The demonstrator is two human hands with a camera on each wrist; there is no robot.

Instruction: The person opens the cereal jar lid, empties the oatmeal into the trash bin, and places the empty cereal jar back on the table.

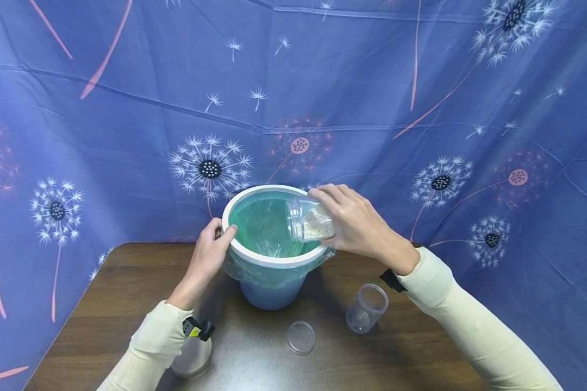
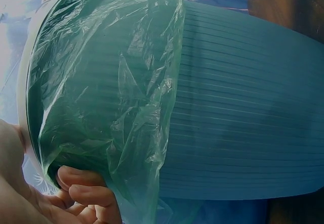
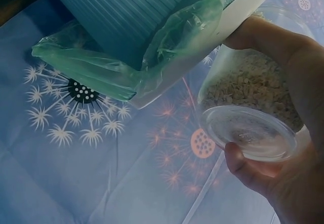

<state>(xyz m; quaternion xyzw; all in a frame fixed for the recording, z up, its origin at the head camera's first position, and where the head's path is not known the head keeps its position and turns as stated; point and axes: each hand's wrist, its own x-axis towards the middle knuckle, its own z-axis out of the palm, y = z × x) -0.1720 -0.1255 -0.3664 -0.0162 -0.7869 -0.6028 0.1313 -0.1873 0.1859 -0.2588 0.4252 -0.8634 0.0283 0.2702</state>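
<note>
A blue trash can with a white rim stands on the table, lined with a thin green plastic bag folded over the rim. My left hand grips the rim at its left side, thumb on top; in the left wrist view, curled fingers press under the rim by the bag. My right hand holds a clear plastic jar nearly on its side, mouth leftward over the can's opening. Pale flakes lie inside the jar, and its round base shows in the right wrist view.
On the wooden table, a second clear jar stands right of the can. A clear round lid lies in front. A round greyish thing sits partly behind my left wrist. A blue dandelion-print cloth hangs behind.
</note>
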